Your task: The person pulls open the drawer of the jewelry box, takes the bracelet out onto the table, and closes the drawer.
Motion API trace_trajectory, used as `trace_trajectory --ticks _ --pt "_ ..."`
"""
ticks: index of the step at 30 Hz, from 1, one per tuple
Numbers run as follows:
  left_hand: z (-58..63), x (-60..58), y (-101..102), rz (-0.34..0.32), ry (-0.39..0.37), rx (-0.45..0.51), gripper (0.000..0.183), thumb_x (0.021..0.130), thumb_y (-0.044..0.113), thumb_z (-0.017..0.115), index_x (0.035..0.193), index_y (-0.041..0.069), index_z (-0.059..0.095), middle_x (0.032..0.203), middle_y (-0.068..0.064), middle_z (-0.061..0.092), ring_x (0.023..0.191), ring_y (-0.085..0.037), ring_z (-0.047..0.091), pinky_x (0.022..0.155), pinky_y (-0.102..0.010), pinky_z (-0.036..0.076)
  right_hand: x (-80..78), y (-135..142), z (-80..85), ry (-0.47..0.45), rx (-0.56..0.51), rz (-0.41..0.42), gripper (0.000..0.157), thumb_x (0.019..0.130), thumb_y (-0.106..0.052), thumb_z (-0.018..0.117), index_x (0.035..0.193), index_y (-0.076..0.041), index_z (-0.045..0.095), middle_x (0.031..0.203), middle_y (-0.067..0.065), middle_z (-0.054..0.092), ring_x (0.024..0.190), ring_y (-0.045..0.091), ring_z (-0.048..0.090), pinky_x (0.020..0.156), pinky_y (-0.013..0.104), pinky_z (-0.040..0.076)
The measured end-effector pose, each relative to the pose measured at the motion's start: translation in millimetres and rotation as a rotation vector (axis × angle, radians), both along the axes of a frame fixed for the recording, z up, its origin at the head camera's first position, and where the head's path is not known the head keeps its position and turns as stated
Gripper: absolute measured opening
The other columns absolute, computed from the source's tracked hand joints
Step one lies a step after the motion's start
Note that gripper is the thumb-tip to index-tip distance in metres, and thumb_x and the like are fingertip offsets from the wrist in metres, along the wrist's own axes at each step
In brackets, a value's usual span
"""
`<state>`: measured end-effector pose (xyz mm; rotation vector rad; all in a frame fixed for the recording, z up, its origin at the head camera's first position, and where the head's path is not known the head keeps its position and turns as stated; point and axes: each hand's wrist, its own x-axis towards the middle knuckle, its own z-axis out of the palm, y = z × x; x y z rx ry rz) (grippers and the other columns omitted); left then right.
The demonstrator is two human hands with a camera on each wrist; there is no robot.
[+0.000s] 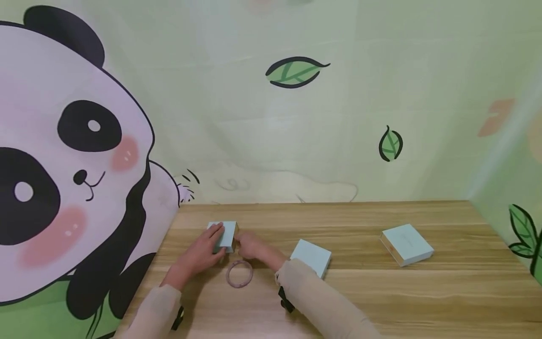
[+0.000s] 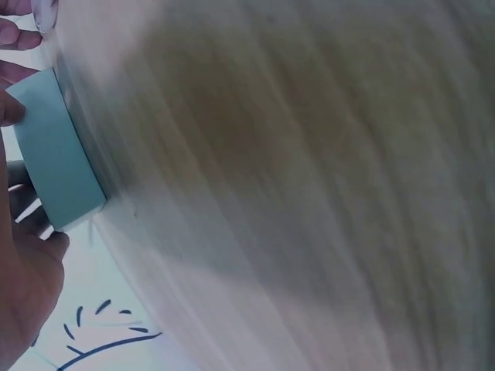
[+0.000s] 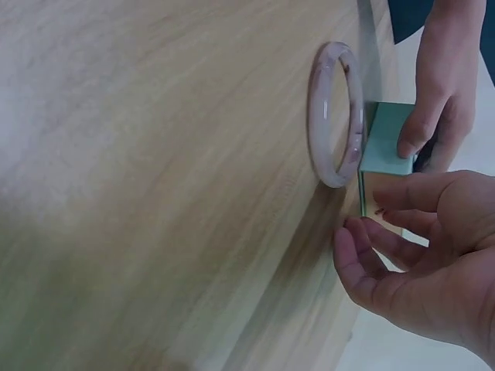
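A light blue gift box [image 1: 228,234] with a tan side lies at the left of the table. My left hand [image 1: 203,249] holds it, thumb against the near side and fingers over the top. At the box's tan right side, my right hand [image 1: 251,246] has its thumb and curled fingertips; in the right wrist view a small reddish tab [image 3: 379,211] shows between them. Just in front of the box lies a pale mauve bangle [image 3: 319,116], flat on the wood. The box's blue side [image 2: 58,147] faces the left wrist view, with fingers round its ends.
A second light blue box [image 1: 311,255] sits beyond my right forearm, partly covered by the sleeve [image 1: 313,292]. Farther right is a third box [image 1: 407,244], set at an angle. Behind the wooden table [image 1: 381,301] hangs a pale green backdrop [image 1: 237,117] with a panda.
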<state>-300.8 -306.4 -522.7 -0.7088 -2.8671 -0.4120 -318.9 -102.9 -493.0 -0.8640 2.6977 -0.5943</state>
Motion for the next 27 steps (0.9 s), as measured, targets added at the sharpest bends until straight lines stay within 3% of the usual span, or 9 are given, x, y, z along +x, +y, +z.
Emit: trace_trajectory --ticks 5,8,10,12,15,21,27 --pt "1.4 -2.5 10 0.001 -0.013 -0.013 0.067 0.096 0.028 0.063 0.145 -0.013 0.044 0.153 -0.029 0.041 0.141 -0.049 0.039 0.116 -0.057 0.034 -0.9 18 5.5 0.030 -0.015 0.097 0.050 0.092 -0.003 0.067 0.141 0.002 0.057 0.115 0.015 0.071 0.082 0.015 0.056 0.079 0.024 0.051" --pt "1.5 -2.6 13 0.031 0.006 -0.031 0.066 0.096 0.031 0.064 0.143 -0.013 0.047 0.150 -0.030 0.044 0.139 -0.048 0.042 0.116 -0.056 0.035 0.1 31 11.0 0.029 -0.046 0.151 0.053 0.092 0.000 0.065 0.144 0.000 0.055 0.113 0.019 0.071 0.079 0.018 0.058 0.077 0.027 0.053" --pt "2.6 -2.9 15 0.053 0.018 -0.041 0.065 0.095 0.032 0.065 0.140 -0.013 0.049 0.149 -0.029 0.045 0.137 -0.047 0.044 0.115 -0.056 0.036 1.2 40 16.2 0.046 -0.064 0.167 0.054 0.091 0.002 0.064 0.145 -0.002 0.055 0.118 0.020 0.070 0.088 0.022 0.063 0.084 0.030 0.055" --pt "4.9 -3.1 16 0.074 0.016 -0.057 0.065 0.096 0.036 0.065 0.138 -0.011 0.051 0.148 -0.029 0.046 0.135 -0.046 0.046 0.114 -0.056 0.038 3.7 51 21.2 0.063 -0.060 0.158 0.052 0.094 0.001 0.062 0.145 -0.003 0.055 0.127 0.019 0.067 0.108 0.026 0.066 0.096 0.034 0.054" --pt "7.5 -4.1 20 0.096 -0.011 -0.089 0.065 0.097 0.040 0.063 0.136 -0.011 0.052 0.146 -0.030 0.046 0.134 -0.047 0.047 0.113 -0.056 0.039 9.0 68 26.8 0.097 -0.063 0.149 0.047 0.096 -0.001 0.062 0.142 -0.001 0.057 0.137 0.018 0.062 0.127 0.031 0.059 0.108 0.040 0.047" --pt "10.7 -5.3 23 0.128 -0.014 -0.128 0.061 0.097 0.040 0.063 0.131 -0.010 0.055 0.143 -0.031 0.047 0.132 -0.047 0.047 0.112 -0.056 0.040 19.4 97 35.1 0.122 -0.085 0.133 0.043 0.099 -0.004 0.061 0.141 0.001 0.056 0.140 0.020 0.058 0.132 0.034 0.054 0.108 0.044 0.047" --pt "8.2 -5.5 25 0.107 0.012 -0.105 0.056 0.097 0.038 0.063 0.127 -0.009 0.057 0.142 -0.031 0.048 0.129 -0.048 0.049 0.110 -0.058 0.042 24.7 119 36.6 0.151 -0.095 0.111 0.041 0.098 -0.003 0.060 0.139 0.002 0.058 0.137 0.022 0.059 0.127 0.036 0.057 0.105 0.046 0.050"
